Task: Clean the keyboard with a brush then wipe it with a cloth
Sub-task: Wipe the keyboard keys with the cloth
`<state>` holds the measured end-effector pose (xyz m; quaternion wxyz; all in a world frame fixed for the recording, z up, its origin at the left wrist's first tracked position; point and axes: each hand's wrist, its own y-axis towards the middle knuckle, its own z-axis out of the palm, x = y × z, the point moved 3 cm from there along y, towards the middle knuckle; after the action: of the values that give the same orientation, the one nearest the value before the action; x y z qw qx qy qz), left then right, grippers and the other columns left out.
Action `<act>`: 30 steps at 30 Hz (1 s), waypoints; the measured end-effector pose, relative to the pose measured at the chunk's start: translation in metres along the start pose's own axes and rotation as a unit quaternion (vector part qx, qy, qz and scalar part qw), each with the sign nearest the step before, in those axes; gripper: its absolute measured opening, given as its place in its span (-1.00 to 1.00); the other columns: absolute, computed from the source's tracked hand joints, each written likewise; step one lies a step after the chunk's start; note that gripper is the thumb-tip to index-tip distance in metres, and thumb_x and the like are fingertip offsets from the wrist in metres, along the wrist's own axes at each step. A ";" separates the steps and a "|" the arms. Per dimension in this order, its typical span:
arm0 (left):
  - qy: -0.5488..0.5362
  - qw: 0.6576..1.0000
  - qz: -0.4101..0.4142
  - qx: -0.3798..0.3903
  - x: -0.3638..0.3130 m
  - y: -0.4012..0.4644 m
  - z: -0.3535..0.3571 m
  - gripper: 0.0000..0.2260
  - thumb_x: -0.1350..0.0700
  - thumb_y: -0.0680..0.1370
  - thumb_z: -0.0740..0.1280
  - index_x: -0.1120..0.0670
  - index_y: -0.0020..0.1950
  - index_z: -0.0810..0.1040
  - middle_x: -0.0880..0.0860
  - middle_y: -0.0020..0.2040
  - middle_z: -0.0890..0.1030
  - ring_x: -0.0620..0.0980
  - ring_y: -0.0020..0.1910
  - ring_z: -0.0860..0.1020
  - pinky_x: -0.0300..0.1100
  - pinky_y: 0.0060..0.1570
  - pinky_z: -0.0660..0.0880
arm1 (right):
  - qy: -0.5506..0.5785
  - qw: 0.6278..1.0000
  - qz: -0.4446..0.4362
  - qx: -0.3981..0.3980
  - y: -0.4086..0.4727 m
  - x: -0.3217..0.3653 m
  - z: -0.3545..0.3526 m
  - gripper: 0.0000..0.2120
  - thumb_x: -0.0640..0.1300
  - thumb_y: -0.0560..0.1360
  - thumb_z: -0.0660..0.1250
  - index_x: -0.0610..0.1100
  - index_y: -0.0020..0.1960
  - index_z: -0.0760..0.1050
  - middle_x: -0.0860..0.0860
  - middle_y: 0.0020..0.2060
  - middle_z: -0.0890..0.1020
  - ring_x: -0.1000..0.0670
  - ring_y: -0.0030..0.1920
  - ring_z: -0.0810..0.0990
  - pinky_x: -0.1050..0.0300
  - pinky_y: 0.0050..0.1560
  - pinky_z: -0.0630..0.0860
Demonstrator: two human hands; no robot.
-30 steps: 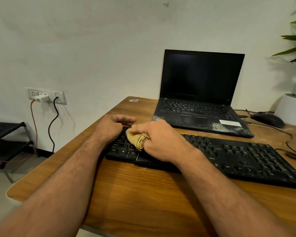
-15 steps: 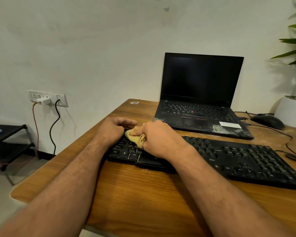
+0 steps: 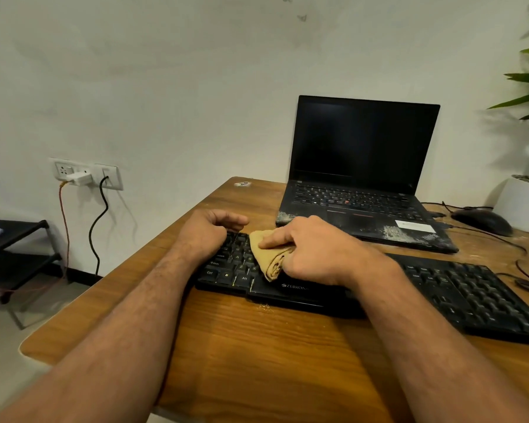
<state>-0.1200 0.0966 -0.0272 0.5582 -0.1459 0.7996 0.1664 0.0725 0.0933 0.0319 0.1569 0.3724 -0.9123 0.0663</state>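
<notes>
A long black keyboard (image 3: 458,288) lies across the wooden desk (image 3: 272,346). My right hand (image 3: 315,251) grips a folded tan cloth (image 3: 268,254) and presses it onto the keys at the keyboard's left part, forefinger stretched over the cloth. My left hand (image 3: 209,230) rests on the keyboard's far left corner with its fingers curled over the edge, holding it steady. No brush is in view.
An open black laptop (image 3: 361,184) with a dark screen stands behind the keyboard. A black mouse (image 3: 483,221) and cables lie at the right, by a white plant pot (image 3: 522,206). Wall sockets (image 3: 86,174) and a low black shelf (image 3: 13,239) are left of the desk.
My right hand has slid the cloth a little to the right and toward me over the left keys, with the forefinger now stretched out. My left hand stayed at the corner.
</notes>
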 end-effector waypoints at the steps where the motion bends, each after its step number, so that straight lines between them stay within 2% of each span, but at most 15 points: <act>1: -0.002 1.000 -0.003 0.000 0.000 0.000 0.000 -0.50 0.50 0.45 0.11 0.03 -0.01 0.71 0.00 -0.02 0.70 -0.04 0.04 0.64 -0.07 0.04 0.61 | 0.039 0.999 -0.005 -0.013 -0.001 -0.001 -0.001 -0.49 -0.13 0.36 0.26 0.17 0.28 0.59 0.11 0.23 0.62 0.14 0.03 0.56 0.13 0.12 0.56; 3: -0.004 1.000 -0.006 0.001 0.000 0.000 0.000 -0.51 0.49 0.46 0.13 0.03 -0.01 0.71 0.00 -0.02 0.70 -0.03 0.02 0.65 -0.07 0.00 0.62 | 0.086 0.994 -0.010 -0.063 0.004 -0.001 0.002 -0.49 0.05 0.34 0.23 0.10 0.27 0.60 0.11 0.21 0.64 0.14 0.08 0.57 0.13 0.14 0.54; 6: 0.006 1.000 0.002 -0.003 0.000 -0.002 -0.001 -0.53 0.47 0.47 0.15 0.01 0.00 0.71 -0.02 -0.03 0.70 -0.05 0.00 0.65 -0.13 -0.08 0.60 | -0.004 0.997 0.017 -0.074 0.024 0.000 0.019 -0.46 0.33 0.45 0.29 0.00 0.26 0.57 0.05 0.10 0.65 0.04 0.04 0.58 0.11 0.04 0.54; 8: 0.005 1.000 0.006 -0.006 0.000 -0.001 0.000 -0.51 0.48 0.45 0.13 0.01 -0.01 0.71 -0.02 -0.02 0.70 -0.04 0.02 0.65 -0.09 0.01 0.61 | -0.051 0.997 0.015 -0.048 0.039 0.001 0.028 -0.56 0.27 0.50 0.32 -0.02 0.20 0.57 0.04 -0.04 0.64 0.03 -0.06 0.58 0.16 -0.16 0.49; 10: 0.005 1.000 0.002 -0.005 0.001 -0.001 -0.001 -0.52 0.47 0.45 0.14 0.01 -0.01 0.71 -0.01 -0.03 0.71 -0.04 0.02 0.65 -0.03 0.07 0.61 | -0.025 0.999 -0.002 -0.040 0.047 0.000 0.024 -0.72 0.12 0.59 0.28 0.03 0.19 0.61 0.08 -0.16 0.64 0.08 -0.17 0.60 0.22 -0.30 0.46; 11: 0.005 1.000 -0.001 -0.005 0.001 -0.001 -0.001 -0.53 0.47 0.46 0.15 0.01 -0.01 0.71 -0.01 -0.03 0.72 -0.04 0.02 0.65 -0.02 0.07 0.61 | -0.006 0.999 -0.005 -0.045 0.049 -0.003 0.020 -0.75 0.06 0.61 0.26 0.06 0.20 0.63 0.09 -0.18 0.65 0.10 -0.19 0.62 0.19 -0.29 0.52; 13: 0.002 1.000 -0.003 -0.006 0.000 -0.002 -0.001 -0.55 0.46 0.48 0.16 0.02 -0.01 0.71 0.00 -0.03 0.72 -0.04 0.00 0.65 -0.05 0.01 0.62 | 0.019 0.996 0.000 -0.087 0.050 -0.011 0.015 -0.75 0.01 0.62 0.24 0.08 0.19 0.64 0.06 -0.10 0.67 0.05 -0.13 0.64 0.09 -0.12 0.63; 16: 0.003 1.000 0.004 -0.006 -0.002 -0.003 0.000 -0.54 0.47 0.49 0.14 0.03 0.01 0.71 -0.02 -0.02 0.70 -0.07 0.01 0.63 -0.17 -0.08 0.59 | -0.025 0.979 0.003 -0.203 0.047 -0.018 0.014 -0.73 0.04 0.62 0.24 0.05 0.22 0.63 0.00 0.04 0.56 0.00 0.07 0.53 0.07 0.14 0.51; 18: 0.008 1.000 -0.003 -0.006 -0.002 -0.003 -0.001 -0.53 0.47 0.49 0.13 0.03 0.03 0.71 -0.03 -0.01 0.69 -0.08 0.02 0.63 -0.14 -0.03 0.60 | -0.055 0.978 0.008 -0.200 0.042 -0.015 0.019 -0.66 0.13 0.56 0.30 0.03 0.27 0.59 0.00 0.09 0.62 -0.03 0.15 0.55 -0.01 0.22 0.51; 20: 0.008 1.000 -0.005 -0.004 -0.002 -0.002 -0.001 -0.51 0.49 0.47 0.12 0.02 0.02 0.71 -0.03 -0.01 0.69 -0.07 0.04 0.63 -0.10 0.03 0.60 | -0.065 0.982 0.025 -0.177 0.036 -0.009 0.021 -0.63 0.15 0.49 0.36 0.00 0.22 0.59 0.00 0.06 0.66 -0.05 0.13 0.57 -0.02 0.17 0.54; 22: 0.007 1.000 -0.005 -0.004 -0.002 -0.002 -0.001 -0.50 0.50 0.48 0.12 0.01 0.00 0.70 -0.02 -0.01 0.69 -0.06 0.06 0.63 -0.07 0.05 0.60 | -0.092 0.982 0.040 -0.163 0.031 -0.003 0.022 -0.69 0.04 0.50 0.34 -0.04 0.19 0.60 -0.04 0.03 0.65 -0.08 0.12 0.53 -0.01 0.12 0.53; 25: 0.004 1.000 -0.006 -0.004 -0.001 -0.001 -0.001 -0.51 0.49 0.49 0.12 0.01 -0.01 0.70 -0.02 -0.01 0.69 -0.06 0.05 0.63 -0.11 -0.01 0.60 | -0.087 0.976 0.048 -0.196 0.029 -0.003 0.020 -0.76 -0.17 0.50 0.28 -0.12 0.12 0.62 -0.10 -0.07 0.66 -0.11 -0.03 0.58 0.02 -0.02 0.55; 27: 0.003 1.000 -0.004 -0.004 -0.001 0.000 -0.001 -0.51 0.49 0.49 0.13 0.00 -0.02 0.70 -0.02 -0.02 0.70 -0.05 0.04 0.64 -0.16 -0.07 0.58 | -0.027 0.975 0.038 -0.218 0.032 -0.003 0.019 -0.75 -0.22 0.53 0.24 -0.10 0.13 0.62 -0.08 -0.11 0.65 -0.09 -0.11 0.59 0.05 -0.09 0.57; 29: 0.010 1.000 -0.004 -0.001 0.000 0.001 -0.002 -0.52 0.49 0.49 0.14 -0.01 -0.03 0.70 0.00 -0.05 0.71 -0.01 -0.02 0.66 -0.13 -0.13 0.59 | 0.047 0.981 0.014 -0.190 0.035 0.001 0.023 -0.72 -0.19 0.60 0.24 -0.03 0.24 0.60 -0.04 -0.01 0.64 -0.01 -0.05 0.57 0.14 -0.05 0.54; 30: 0.009 1.000 -0.005 0.003 0.000 0.001 -0.002 -0.53 0.48 0.49 0.15 -0.01 -0.02 0.70 0.02 -0.07 0.72 0.02 -0.05 0.67 -0.09 -0.13 0.62 | 0.054 0.985 0.003 -0.166 0.036 0.004 0.027 -0.70 -0.15 0.61 0.24 0.01 0.30 0.57 -0.02 0.10 0.63 0.00 0.05 0.55 0.14 0.04 0.53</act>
<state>-0.1220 0.0970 -0.0266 0.5521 -0.1497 0.8045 0.1598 0.0384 0.1101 0.0072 0.2652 0.3346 -0.9019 -0.0658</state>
